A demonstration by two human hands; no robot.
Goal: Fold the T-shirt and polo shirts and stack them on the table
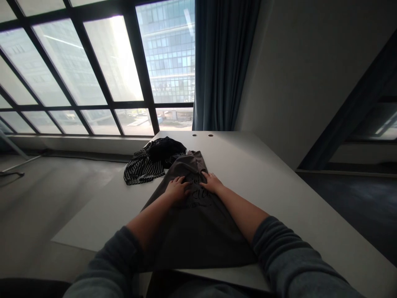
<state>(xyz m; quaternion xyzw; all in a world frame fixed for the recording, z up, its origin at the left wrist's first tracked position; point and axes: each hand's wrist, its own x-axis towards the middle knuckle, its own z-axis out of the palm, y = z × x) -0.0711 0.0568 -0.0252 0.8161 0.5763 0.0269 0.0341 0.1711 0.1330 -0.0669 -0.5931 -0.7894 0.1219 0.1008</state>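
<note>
A head-worn camera looks forward and down from just above the person's arms, facing along a white table toward a tall window and a blue curtain. The left hand and right hand sit near the lens, just below frame center, with the table's far edge beyond them.

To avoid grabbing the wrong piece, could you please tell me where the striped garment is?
In the head view, the striped garment lies on the white table, left of the dark grey T-shirt, beyond the left hand, against a black cloth.
</note>
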